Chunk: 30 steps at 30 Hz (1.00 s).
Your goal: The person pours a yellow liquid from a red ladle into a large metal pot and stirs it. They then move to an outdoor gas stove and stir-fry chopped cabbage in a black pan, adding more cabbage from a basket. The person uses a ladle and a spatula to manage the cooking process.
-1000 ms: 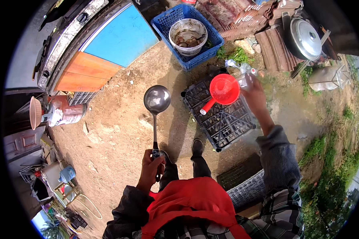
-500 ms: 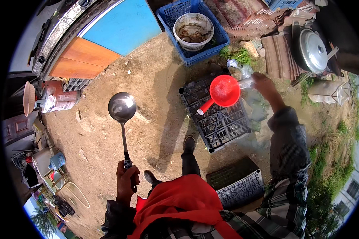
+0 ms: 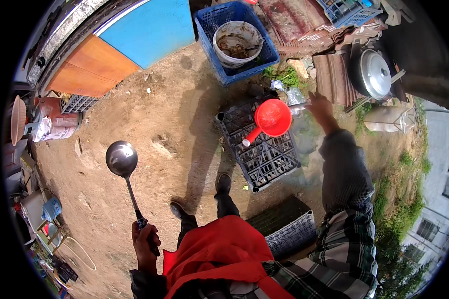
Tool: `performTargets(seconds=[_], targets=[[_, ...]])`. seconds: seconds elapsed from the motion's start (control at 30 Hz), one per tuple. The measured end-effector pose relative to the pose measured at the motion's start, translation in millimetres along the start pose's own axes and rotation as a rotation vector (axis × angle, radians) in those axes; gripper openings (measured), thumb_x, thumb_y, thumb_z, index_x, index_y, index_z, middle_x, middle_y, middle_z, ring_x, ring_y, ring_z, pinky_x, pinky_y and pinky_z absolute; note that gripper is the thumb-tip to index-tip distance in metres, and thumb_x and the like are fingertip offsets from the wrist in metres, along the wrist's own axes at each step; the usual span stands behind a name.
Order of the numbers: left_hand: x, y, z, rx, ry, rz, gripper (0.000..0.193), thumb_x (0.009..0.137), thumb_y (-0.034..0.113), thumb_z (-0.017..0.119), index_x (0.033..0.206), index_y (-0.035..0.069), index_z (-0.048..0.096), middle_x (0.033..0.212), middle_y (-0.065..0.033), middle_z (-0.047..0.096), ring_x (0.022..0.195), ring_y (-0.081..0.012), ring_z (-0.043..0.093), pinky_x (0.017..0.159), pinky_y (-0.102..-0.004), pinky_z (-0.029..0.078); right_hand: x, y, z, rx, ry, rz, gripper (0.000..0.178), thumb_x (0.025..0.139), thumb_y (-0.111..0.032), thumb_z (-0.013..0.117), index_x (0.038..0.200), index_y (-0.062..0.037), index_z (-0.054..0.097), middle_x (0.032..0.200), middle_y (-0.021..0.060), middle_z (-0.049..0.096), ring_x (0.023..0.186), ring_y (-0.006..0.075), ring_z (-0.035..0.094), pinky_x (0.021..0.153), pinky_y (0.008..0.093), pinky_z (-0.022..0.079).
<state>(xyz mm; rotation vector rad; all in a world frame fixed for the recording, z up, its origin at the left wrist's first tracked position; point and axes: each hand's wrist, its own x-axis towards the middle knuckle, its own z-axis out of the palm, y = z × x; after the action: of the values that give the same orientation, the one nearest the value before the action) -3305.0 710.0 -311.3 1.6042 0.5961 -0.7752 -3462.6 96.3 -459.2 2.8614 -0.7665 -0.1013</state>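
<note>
My left hand (image 3: pixel 145 240) is closed round the dark handle of a shiny metal ladle (image 3: pixel 121 158), its bowl pointing away from me over the dirt ground. To the right, a red plastic dipper (image 3: pixel 273 117) with a short handle is above a black plastic crate (image 3: pixel 264 162). The dipper seems to have clear water in it. Beyond its right edge my right hand (image 3: pixel 320 107) is at the end of a short grey bar (image 3: pixel 299 105). The fingers look partly bent there, and what they grip is hard to make out.
A blue crate (image 3: pixel 204 30) holding a dirty white bucket (image 3: pixel 238 57) stands ahead. A lidded pot (image 3: pixel 375 74) is at the far right beside stacked roof tiles (image 3: pixel 329 74). Close to my legs on the right sits another crate (image 3: pixel 292 234). Blue and orange panels (image 3: pixel 149 30) line the left.
The view has shifted so that most things appear further left. My left hand has swung the ladle left and a little nearer. My right hand stays beside the red dipper.
</note>
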Motion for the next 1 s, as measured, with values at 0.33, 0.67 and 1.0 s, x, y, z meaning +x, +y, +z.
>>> performTargets(seconds=[0.33, 0.67, 1.0], targets=[[31.5, 2.7, -196.1, -0.78, -0.184, -0.093, 0.016, 0.085, 0.016, 0.06, 0.098, 0.009, 0.057, 0.1, -0.0091, 0.063, 0.094, -0.0254, 0.061, 0.078, -0.0436, 0.05, -115.9, -496.7, -180.7, 1.617, -0.967, -0.152, 0.028, 0.089, -0.014, 0.057, 0.113, -0.0027, 0.051, 0.089, 0.0084, 0.063, 0.076, 0.0123, 0.062, 0.063, 0.0251, 0.052], [125.4, 50.8, -474.8, -0.582, -0.408, 0.218, 0.035, 0.094, 0.033, 0.037, 0.103, 0.002, 0.051, 0.084, -0.0072, 0.057, 0.072, -0.0185, 0.055, 0.06, -0.0283, 0.045, -142.7, -917.2, -389.3, 1.639, -1.328, -0.179, 0.046, 0.089, -0.053, 0.045, 0.082, -0.0077, 0.051, 0.053, -0.0031, 0.044, 0.043, 0.0059, 0.043, 0.037, 0.0205, 0.033], [249.8, 231.9, -708.8, -0.25, 0.079, 0.387, 0.055, 0.091, 0.052, 0.039, 0.103, 0.003, 0.061, 0.096, -0.0046, 0.064, 0.087, -0.0178, 0.058, 0.075, -0.0341, 0.042, -20.1, -1212.2, -424.0, 1.602, -1.288, -0.285, 0.031, 0.091, -0.04, 0.047, 0.091, -0.0089, 0.046, 0.059, -0.002, 0.041, 0.037, 0.0055, 0.031, 0.029, 0.0228, 0.022]])
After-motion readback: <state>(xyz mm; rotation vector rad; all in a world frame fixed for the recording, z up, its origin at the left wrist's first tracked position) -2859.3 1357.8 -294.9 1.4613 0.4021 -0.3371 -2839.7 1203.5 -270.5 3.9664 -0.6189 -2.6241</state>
